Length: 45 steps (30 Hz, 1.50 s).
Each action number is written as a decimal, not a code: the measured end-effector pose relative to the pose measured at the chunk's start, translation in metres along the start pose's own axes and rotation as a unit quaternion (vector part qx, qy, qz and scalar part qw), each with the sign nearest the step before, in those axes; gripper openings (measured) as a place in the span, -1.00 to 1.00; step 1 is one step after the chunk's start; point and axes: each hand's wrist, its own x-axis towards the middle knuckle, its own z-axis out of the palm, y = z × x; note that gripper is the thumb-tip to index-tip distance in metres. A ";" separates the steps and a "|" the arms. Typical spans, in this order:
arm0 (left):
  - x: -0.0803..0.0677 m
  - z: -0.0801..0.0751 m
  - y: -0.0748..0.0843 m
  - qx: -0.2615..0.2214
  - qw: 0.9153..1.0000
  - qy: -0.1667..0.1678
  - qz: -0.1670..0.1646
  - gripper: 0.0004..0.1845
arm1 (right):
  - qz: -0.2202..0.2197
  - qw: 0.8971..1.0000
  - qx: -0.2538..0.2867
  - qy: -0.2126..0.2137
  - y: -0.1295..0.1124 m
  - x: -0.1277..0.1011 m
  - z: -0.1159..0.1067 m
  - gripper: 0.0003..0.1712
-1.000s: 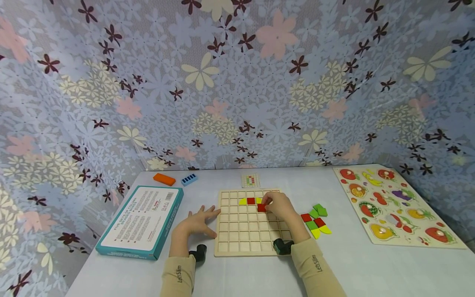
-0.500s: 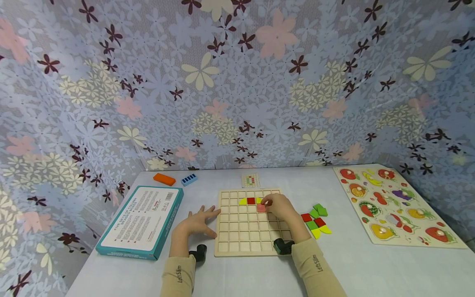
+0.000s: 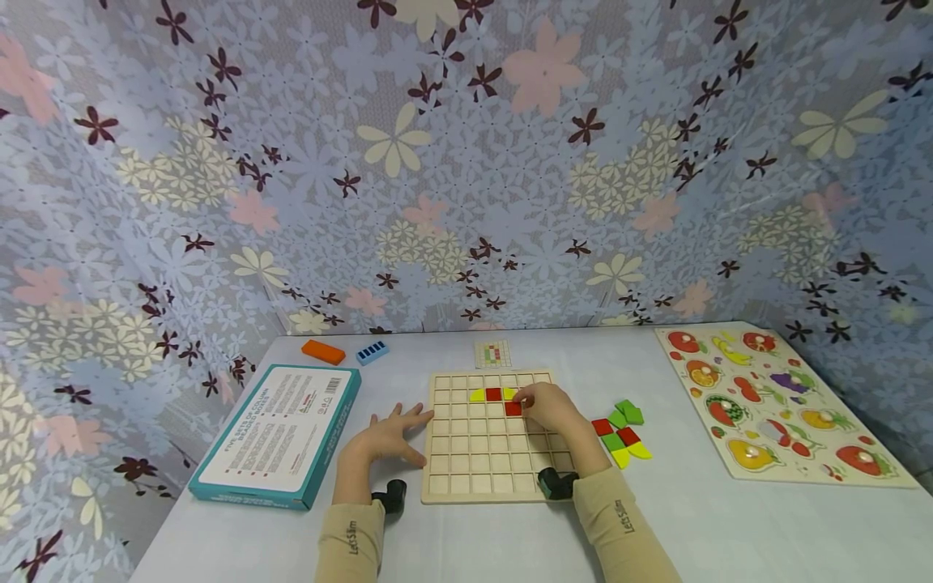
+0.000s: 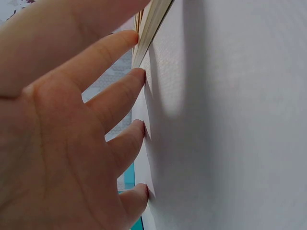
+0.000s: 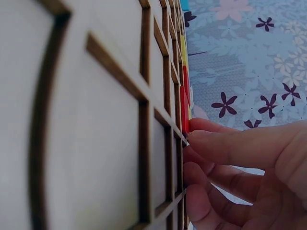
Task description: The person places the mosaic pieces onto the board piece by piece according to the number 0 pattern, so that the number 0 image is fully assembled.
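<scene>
flowery cloth (image 3: 328,202) hangs behind a white table (image 3: 466,542); one red square (image 3: 513,409) sits on the wooden board (image 3: 481,445), just in front of a yellow piece (image 3: 508,393); the right hand (image 3: 550,407), fingers bent, pinches the square's edge; best to line up the corners, then press gently flat; the left hand (image 3: 382,437), spread wide, holds nothing and touches the board's side.

head view faces forward and down; close-in wrist views seemingly share the board (image 3: 481,444)
</scene>
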 end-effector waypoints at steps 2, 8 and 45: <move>0.000 0.000 0.000 -0.001 1.000 0.000 0.001 -0.14 | -0.001 1.000 0.001 0.002 0.000 0.000 0.000 -0.74; 0.001 0.000 -0.001 0.001 1.000 -0.001 0.001 -0.13 | 0.001 1.000 0.012 0.010 0.000 -0.002 -0.003 -0.78; 0.003 0.001 -0.003 0.001 1.000 0.001 0.002 -0.13 | 0.040 0.999 0.003 -0.006 0.067 -0.040 -0.059 -0.82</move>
